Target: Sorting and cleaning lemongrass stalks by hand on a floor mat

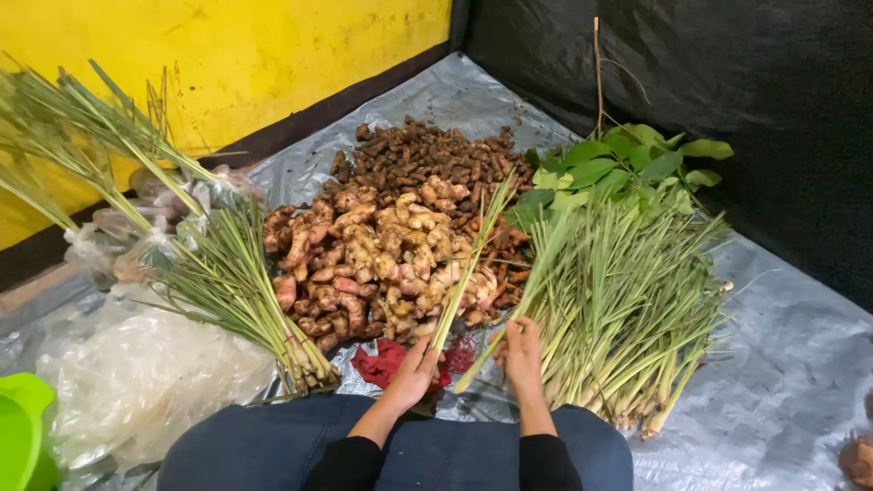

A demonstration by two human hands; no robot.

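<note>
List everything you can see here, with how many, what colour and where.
lemongrass stalk: one, pale green, held in the left hand, lying over the ginger
loose lemongrass pile: one, green, right of centre on the sheet
bundled lemongrass: one bunch, green, left of centre
ginger pile: one, tan and pink, centre
dark roots: one heap, brown, behind the ginger
leafy sprigs: one bunch, green, back right
red mesh bag: one, red, by the knees
clear plastic bags: several, left
green plastic container: one, bottom left
grey sheet: one, on the floor
left hand: grips the stalk's base
right hand: on the loose pile
</note>
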